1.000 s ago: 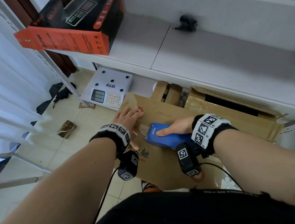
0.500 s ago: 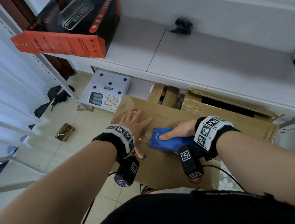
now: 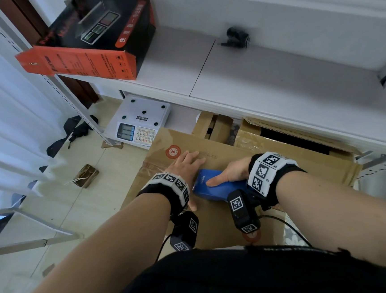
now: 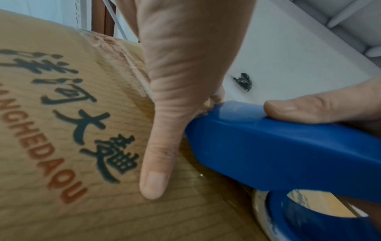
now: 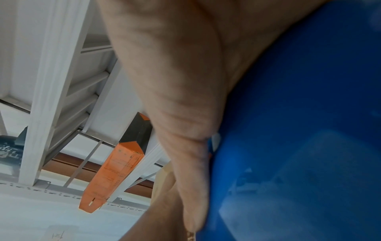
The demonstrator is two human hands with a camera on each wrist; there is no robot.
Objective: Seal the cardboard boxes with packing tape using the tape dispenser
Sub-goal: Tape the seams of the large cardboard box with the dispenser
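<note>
Fingers (image 4: 154, 182) press cardboard box (image 4: 62, 203); wrist view shows tape roll (image 4: 274, 216).

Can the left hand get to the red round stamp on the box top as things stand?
Probably yes. The left hand lies flat on the cardboard box, fingertips just short of the red stamp, bare cardboard between. The tape dispenser, in the right hand, sits on the other side.

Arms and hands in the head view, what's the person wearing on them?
Both forearms are bare, no sleeves or gloves. The left hand and right hand each have a black wrist strap ringed with white blocks bearing black square markers. A small black camera with similar tags hangs under each wrist, trailing a thin black cable.
</note>
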